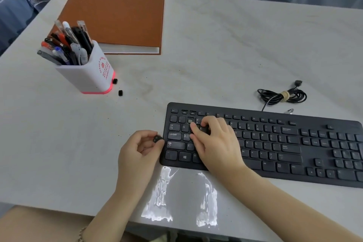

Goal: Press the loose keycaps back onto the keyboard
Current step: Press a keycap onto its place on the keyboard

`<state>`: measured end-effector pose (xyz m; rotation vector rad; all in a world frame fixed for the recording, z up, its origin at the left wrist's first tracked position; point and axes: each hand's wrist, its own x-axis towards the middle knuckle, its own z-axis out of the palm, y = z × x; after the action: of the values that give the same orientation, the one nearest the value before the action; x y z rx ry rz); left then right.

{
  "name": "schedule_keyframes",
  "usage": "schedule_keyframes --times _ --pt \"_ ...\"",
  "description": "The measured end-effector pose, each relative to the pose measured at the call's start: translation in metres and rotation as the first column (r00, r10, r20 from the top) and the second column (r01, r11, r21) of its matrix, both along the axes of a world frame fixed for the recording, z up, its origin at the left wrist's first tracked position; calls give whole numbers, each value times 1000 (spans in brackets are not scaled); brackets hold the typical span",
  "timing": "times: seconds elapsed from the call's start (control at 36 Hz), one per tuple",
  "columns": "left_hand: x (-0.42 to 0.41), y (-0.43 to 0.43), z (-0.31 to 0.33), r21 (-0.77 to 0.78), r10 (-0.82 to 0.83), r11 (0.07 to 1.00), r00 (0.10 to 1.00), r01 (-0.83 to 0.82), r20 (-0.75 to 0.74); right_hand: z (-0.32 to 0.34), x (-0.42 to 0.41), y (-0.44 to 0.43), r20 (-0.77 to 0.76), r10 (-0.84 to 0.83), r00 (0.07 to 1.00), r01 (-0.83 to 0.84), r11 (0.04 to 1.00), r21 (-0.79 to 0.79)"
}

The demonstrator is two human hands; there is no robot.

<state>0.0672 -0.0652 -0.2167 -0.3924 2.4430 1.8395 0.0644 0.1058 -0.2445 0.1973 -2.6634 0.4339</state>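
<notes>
Noted glare patches on the near edge of the table (216, 61) and a bracelet at the left wrist. Found the left hand (137, 150) just off the keyboard's left end, thumb and forefinger pinching a loose keycap (157, 139) with a legend too small to read, other fingers loosely curled. Found the right hand (215, 143) on the keyboard (284, 149), fingers bent down over the upper-left letter rows, thumb and forefinger closed on a dark keycap (204, 129) at about the E position; cannot tell whether seated or only resting on its stem. Judged the step in hand as seating this cap, with the pinched one queued. Spotted an uncovered socket (190, 121) in the number row just beyond the right fingertips, likely a further target. For the next move: square the cap over its stem, press straight down until level with its neighbours, then match the left-hand cap to a gap by legend. Farther out, logged two more loose caps (120, 93) on the table beside the pen holder (88, 76), well apart from the keyboard, so judged the task well short of done. Behind the keyboard, a coiled cable (282, 96); at the far left, a brown-covered book (117, 15)
</notes>
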Motion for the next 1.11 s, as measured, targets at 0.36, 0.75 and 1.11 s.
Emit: schedule_keyframes --times 0.36,0.75,1.11 --pt "-1 9 9 10 -25 1000 1000 25 -19 -6 4 2 -28 -12 1000 14 999 51" --pt "-6 10 18 -98 -100 991 991 92 -85 5 -3 35 126 74 989 -44 973 -228" --pt "-52 34 7 -501 -434 815 880 291 -195 -9 -17 83 134 -266 955 278 957 -84"
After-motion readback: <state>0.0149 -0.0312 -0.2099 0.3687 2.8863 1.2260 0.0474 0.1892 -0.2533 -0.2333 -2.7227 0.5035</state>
